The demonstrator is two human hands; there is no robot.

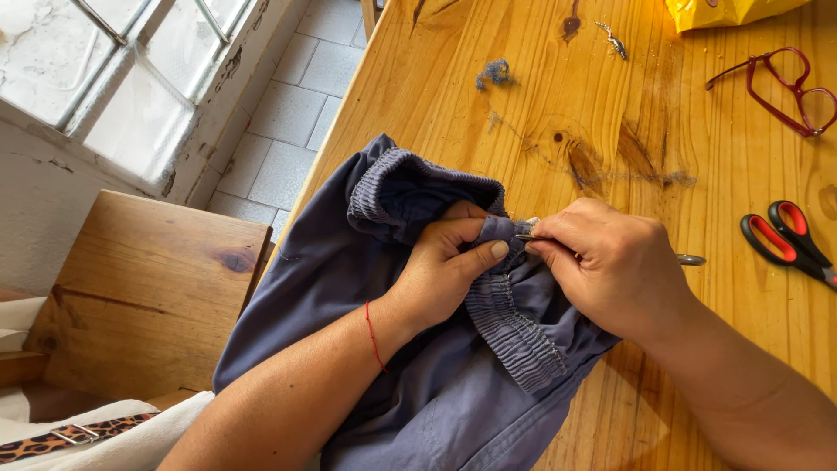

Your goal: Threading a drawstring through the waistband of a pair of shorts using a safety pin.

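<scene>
Blue-grey trousers lie on the wooden desk, their gathered waistband pinched by the left hand. Right hand fingers close around a thin metal tool. Yellow package sits at the far edge, beyond red glasses and red-handled scissors.

Left hand curled, thumb extended across toward right, fingers folded under. Right hand knuckles up, fingertips pinched tight, touching left thumb. Both forearms angle in from below.
</scene>
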